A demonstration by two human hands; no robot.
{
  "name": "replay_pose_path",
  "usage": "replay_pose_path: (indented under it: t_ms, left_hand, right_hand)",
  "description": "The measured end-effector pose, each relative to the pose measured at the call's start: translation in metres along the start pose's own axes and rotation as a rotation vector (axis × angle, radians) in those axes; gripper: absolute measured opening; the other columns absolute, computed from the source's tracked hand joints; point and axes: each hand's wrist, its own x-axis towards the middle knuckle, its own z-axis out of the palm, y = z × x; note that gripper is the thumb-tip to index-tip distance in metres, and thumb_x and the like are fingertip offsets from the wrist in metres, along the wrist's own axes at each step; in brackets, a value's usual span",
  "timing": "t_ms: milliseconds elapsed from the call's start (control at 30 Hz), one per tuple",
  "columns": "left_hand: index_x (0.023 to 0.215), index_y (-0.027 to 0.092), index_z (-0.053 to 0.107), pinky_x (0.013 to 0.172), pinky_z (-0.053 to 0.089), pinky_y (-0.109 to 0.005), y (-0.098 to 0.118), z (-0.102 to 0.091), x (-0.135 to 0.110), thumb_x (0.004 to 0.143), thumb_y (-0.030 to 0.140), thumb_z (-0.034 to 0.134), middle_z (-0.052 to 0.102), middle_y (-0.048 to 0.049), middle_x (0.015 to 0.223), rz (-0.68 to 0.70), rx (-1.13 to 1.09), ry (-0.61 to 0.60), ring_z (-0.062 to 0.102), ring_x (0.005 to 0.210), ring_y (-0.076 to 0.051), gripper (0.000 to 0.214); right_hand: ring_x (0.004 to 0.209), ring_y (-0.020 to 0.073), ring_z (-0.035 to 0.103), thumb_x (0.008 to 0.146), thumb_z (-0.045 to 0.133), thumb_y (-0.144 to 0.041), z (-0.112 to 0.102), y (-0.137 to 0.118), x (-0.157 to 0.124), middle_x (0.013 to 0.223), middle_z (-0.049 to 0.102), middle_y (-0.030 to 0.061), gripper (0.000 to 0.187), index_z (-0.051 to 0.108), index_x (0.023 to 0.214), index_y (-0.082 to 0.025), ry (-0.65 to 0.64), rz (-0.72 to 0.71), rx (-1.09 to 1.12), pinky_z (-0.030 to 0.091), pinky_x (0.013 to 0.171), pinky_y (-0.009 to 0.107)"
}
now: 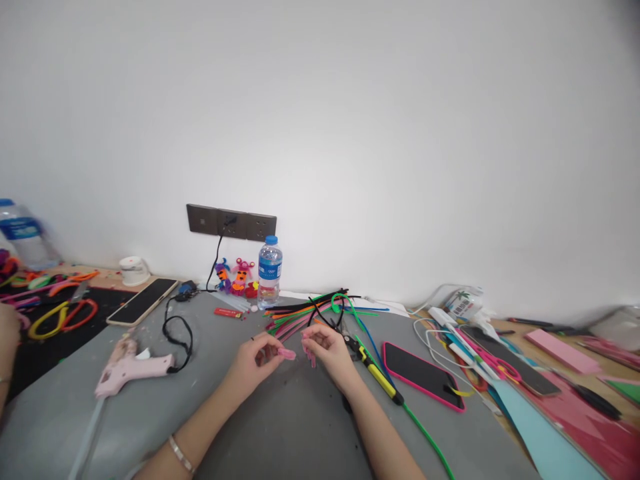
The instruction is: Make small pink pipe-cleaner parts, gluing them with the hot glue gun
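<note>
My left hand [256,361] and my right hand [327,350] are close together over the grey mat [280,427]. Each pinches a small pink pipe-cleaner piece: one pink piece [287,354] sticks out of the left fingers, another pink piece [309,353] hangs from the right fingers. The two pieces are a small gap apart. A bundle of coloured pipe cleaners [310,311] lies just beyond my hands. A thin bracelet sits on my left wrist.
A pink glue gun [131,370] with a black cord lies at the left. A water bottle [269,272] and small pipe-cleaner figures [236,276] stand by the wall socket. A pink-cased phone [423,374], a yellow-handled tool [379,375] and coloured sheets lie right. Another person's hand [7,333] shows far left.
</note>
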Motion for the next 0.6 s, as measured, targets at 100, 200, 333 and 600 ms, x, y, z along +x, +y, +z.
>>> replay_pose_path:
  t_ms: [100,200,333,600]
  left_hand:
    - [0.079,0.018,0.071,0.051,0.042,-0.02,-0.003,0.0004,-0.0001,0.078,0.026,0.065,0.065,-0.0018,0.069,-0.017,-0.011,0.008,0.06,0.063,-0.016,0.01]
    - [0.081,0.017,0.07,0.055,0.047,-0.021,-0.0074,0.0018,-0.0004,0.078,0.028,0.066,0.068,-0.0032,0.074,-0.049,-0.088,-0.001,0.063,0.068,-0.017,0.012]
    - [0.083,0.016,0.069,0.065,0.055,-0.026,-0.0103,0.004,-0.0008,0.079,0.031,0.066,0.072,-0.0056,0.08,-0.091,-0.234,-0.04,0.067,0.077,-0.019,0.016]
    - [0.081,0.015,0.069,0.068,0.057,-0.028,-0.0105,0.0048,-0.0005,0.078,0.031,0.067,0.073,-0.0062,0.08,-0.111,-0.266,-0.077,0.068,0.078,-0.02,0.016]
  right_hand:
    - [0.049,0.0119,0.054,0.071,0.076,-0.044,0.0033,-0.0004,-0.0002,0.058,0.061,-0.0026,0.029,0.062,0.077,-0.019,-0.025,0.008,0.017,0.043,0.045,0.023]
    - [0.049,0.0116,0.055,0.068,0.078,-0.043,0.0049,-0.0004,0.0003,0.059,0.061,-0.0028,0.031,0.061,0.078,-0.019,0.0,-0.021,0.034,0.044,0.046,0.023]
    - [0.044,0.0095,0.048,0.069,0.077,-0.043,0.0043,0.0029,0.0011,0.059,0.061,-0.0024,0.03,0.061,0.077,-0.019,0.011,-0.007,0.011,0.04,0.038,0.02]
    - [0.043,0.0083,0.045,0.069,0.076,-0.048,0.0061,-0.0026,-0.0012,0.06,0.061,-0.0024,0.034,0.057,0.071,-0.019,-0.058,0.022,0.002,0.035,0.035,0.018]
